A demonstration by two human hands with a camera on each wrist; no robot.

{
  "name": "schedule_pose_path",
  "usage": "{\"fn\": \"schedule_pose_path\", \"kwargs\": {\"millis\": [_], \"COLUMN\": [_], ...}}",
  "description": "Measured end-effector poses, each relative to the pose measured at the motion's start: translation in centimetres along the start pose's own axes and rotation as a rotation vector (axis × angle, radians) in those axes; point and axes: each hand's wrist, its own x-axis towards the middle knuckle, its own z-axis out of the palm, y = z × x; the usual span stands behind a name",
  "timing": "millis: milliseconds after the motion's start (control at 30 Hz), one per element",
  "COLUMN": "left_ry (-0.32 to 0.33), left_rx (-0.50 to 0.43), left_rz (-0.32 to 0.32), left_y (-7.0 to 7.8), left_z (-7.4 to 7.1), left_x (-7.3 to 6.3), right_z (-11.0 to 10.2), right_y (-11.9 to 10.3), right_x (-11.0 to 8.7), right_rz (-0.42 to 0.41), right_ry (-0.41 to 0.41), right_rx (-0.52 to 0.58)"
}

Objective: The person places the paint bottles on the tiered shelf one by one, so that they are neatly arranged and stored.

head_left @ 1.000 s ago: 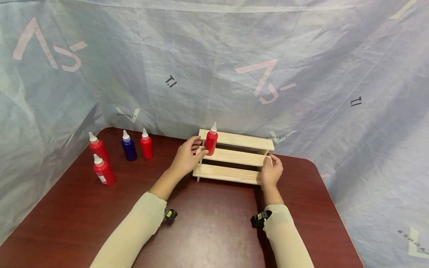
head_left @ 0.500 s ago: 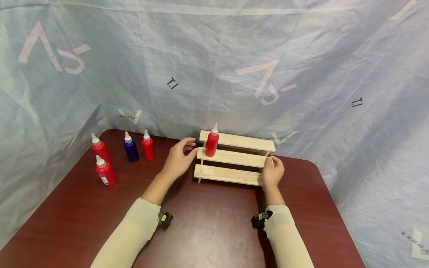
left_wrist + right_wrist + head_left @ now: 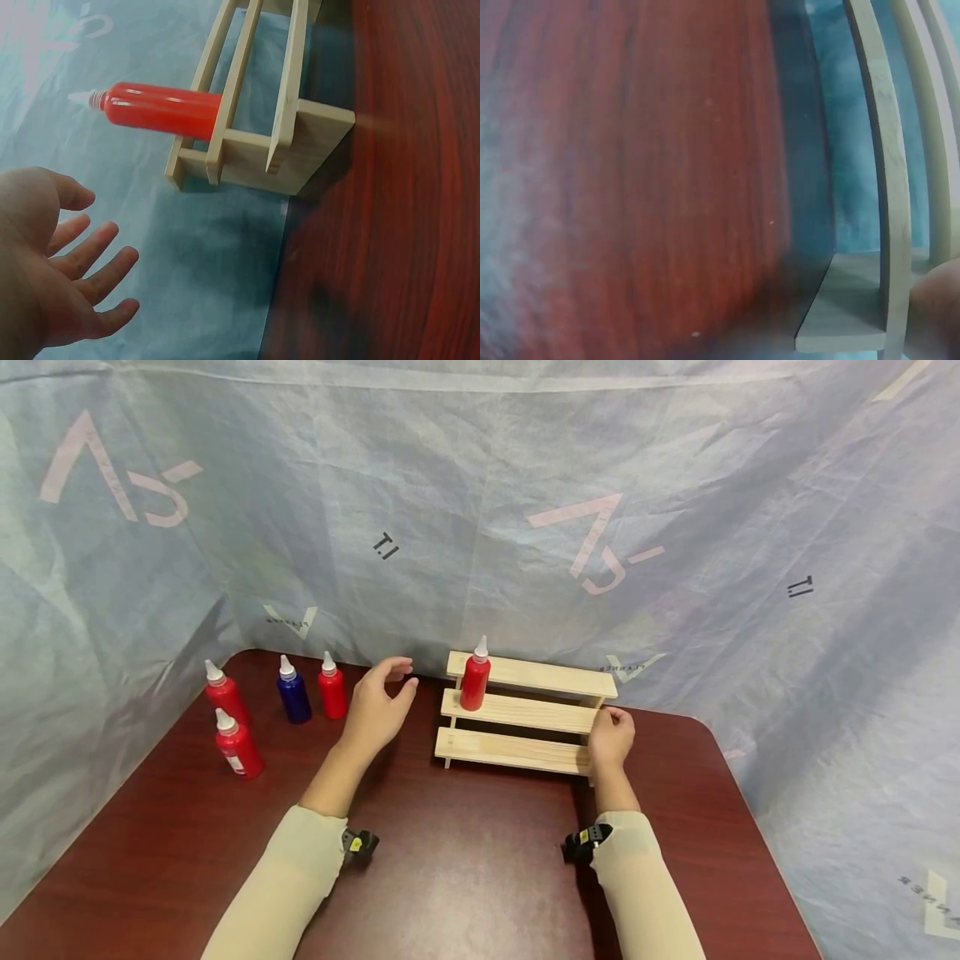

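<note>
A red squeeze bottle (image 3: 475,683) with a white pointed nozzle stands upright at the left end of the middle tier of a three-tier wooden rack (image 3: 517,750). My left hand (image 3: 377,706) is apart from the bottle, to its left, with its fingers loosely spread and holding nothing. The left wrist view shows the same hand (image 3: 60,270) beside the rack (image 3: 262,157) and the bottle (image 3: 161,110). At the rack's right end, my right hand (image 3: 611,741) holds the end of the middle tier with curled fingers. Only part of that hand (image 3: 936,307) shows in the right wrist view.
On the left of the dark red table (image 3: 465,860) are two red bottles (image 3: 238,750) close together, a blue bottle (image 3: 294,697) and another red bottle (image 3: 332,692). A grey printed cloth (image 3: 450,510) hangs right behind the table.
My left hand has let go of the red squeeze bottle on the middle tier and drawn away to the left. My right hand has stayed at the rack's right end.
</note>
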Motion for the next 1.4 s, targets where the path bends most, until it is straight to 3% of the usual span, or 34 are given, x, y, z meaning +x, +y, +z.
{"fn": "schedule_pose_path", "kwargs": {"millis": [167, 567, 800, 900, 1067, 1200, 1400], "left_ry": [0.084, 0.335, 0.542, 0.607, 0.618, 0.577, 0.511], "left_rx": [-0.039, -0.066, -0.139, -0.148, -0.116, -0.108, -0.132], "left_rz": [-0.002, 0.098, 0.208, 0.227, 0.183, 0.132, 0.000], "left_y": [-0.3, -0.5, -2.2, -3.0, -4.0, -4.3, -5.1], "left_z": [-1.0, -3.6, -4.3, -4.5, -4.8, -5.2, -6.0], "left_x": [0.3, 0.9, 1.5, 1.6, 1.5, 1.4, 1.5], "right_z": [0.0, -0.1, 0.1, 0.2, 0.4, 0.5, 0.5], "right_y": [0.2, 0.8, 0.6, 0.7, 0.7, 0.6, 0.7], "right_x": [0.0, 0.0, -0.4, -0.4, -0.4, -0.3, -0.2], "right_rz": [-0.031, -0.095, -0.096, -0.094, -0.093, -0.091, -0.098], "right_ry": [-0.011, 0.010, 0.033, 0.034, 0.030, 0.034, 0.044], "right_rx": [-0.015, -0.040, -0.049, -0.051, -0.051, -0.050, -0.057]}}
